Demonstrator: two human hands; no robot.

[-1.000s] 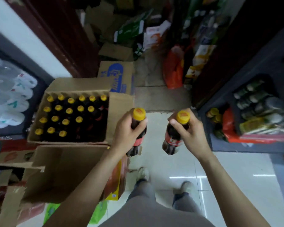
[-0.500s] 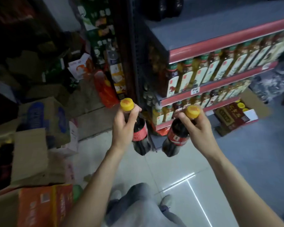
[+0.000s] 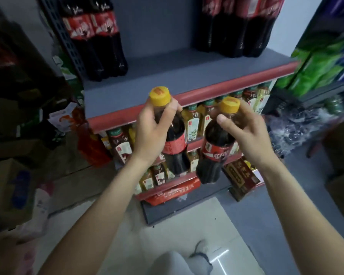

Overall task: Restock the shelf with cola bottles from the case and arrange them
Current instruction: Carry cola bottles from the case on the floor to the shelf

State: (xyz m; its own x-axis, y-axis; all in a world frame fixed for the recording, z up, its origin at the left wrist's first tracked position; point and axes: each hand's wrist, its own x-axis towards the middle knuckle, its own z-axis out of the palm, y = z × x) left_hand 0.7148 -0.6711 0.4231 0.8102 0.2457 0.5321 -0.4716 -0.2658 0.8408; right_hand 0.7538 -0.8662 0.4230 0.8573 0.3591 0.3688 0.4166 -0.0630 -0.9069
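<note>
The left hand (image 3: 150,133) wraps its fingers and thumb round the neck and shoulder of one small cola bottle (image 3: 174,143), just under its yellow cap (image 3: 159,96), and holds it upright in the air in front of the shelf unit. The right hand (image 3: 246,133) pinches the neck of a second cola bottle (image 3: 213,153) between thumb and curled fingers, right below its own yellow cap (image 3: 229,105); this bottle tilts, its base swung down and toward the left bottle (the two bottles hang near each other, and whether their lower parts touch I cannot tell). Both bottles are dark, with red labels, and both are off any surface, level with the red front edge of the grey shelf (image 3: 187,76). That shelf has a bare stretch in its middle, with two large cola bottles (image 3: 99,36) standing at its back left and a group of large cola bottles (image 3: 238,22) at its back right. Below it, rows of tea bottles (image 3: 193,122) with green caps fill the lower shelves. A brown carton (image 3: 240,179) rests on the floor by the base of the unit, and a red packet (image 3: 171,192) lies at the bottom shelf's front. Cardboard boxes (image 3: 10,187) sit in the dim left of the view.
</note>
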